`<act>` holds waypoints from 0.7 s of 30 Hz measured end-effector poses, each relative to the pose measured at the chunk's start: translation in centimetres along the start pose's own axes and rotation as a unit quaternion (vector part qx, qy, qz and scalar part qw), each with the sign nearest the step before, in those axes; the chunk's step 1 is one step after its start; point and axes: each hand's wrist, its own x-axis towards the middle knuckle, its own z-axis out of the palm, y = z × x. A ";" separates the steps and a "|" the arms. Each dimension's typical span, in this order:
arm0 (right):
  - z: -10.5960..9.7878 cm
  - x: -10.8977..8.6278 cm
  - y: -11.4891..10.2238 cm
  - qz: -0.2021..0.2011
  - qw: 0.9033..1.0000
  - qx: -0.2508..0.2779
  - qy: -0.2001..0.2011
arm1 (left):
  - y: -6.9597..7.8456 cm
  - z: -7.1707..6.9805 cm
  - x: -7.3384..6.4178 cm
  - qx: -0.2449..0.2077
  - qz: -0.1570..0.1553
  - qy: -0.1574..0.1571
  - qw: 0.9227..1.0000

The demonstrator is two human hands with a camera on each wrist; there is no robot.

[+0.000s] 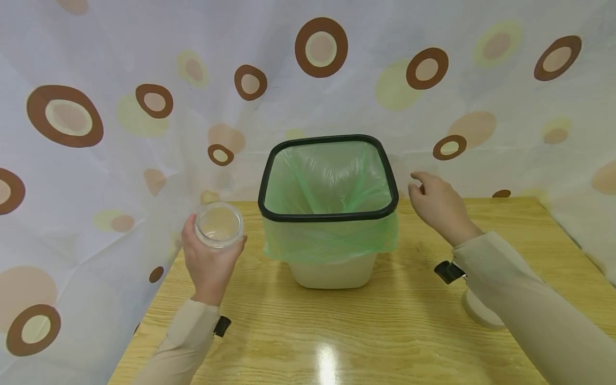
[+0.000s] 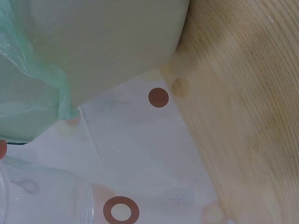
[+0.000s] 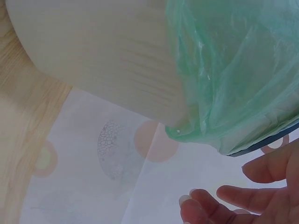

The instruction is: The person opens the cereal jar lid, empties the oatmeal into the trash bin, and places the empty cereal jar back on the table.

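Observation:
A clear glass jar [image 1: 218, 227] is held in my left hand [image 1: 209, 267], its round mouth facing the head camera. It stands left of a whitish bin [image 1: 332, 274], raised over the table's left side. In the left wrist view, part of the jar [image 2: 44, 193] shows low at the left, with one fingertip above it. A green plastic bag [image 1: 332, 238] lines the bin and folds out under its black rim [image 1: 327, 217]. To the right of that rim is my right hand [image 1: 441, 208], with nothing in it. Its fingers are loosely bent in the right wrist view.
The bin stands on a wooden table [image 1: 289, 331]. A pale round disc [image 1: 481, 311] lies at the right, partly hidden under my right forearm. Behind and at the sides hangs a white sheet [image 1: 269, 43] with brown rings and pastel dots.

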 end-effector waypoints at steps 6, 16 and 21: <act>0.0 -0.1 0.3 0.005 1.000 -0.004 0.001 | -0.4 0.1 -0.5 -0.005 -0.012 -0.013 1.000; 0.3 -0.4 0.6 0.013 1.000 0.002 -0.015 | -0.9 0.3 -1.4 -0.031 -0.054 -0.032 0.998; 0.4 -0.5 0.8 0.013 1.000 0.003 -0.011 | -1.1 0.4 -2.0 -0.026 -0.072 -0.036 0.996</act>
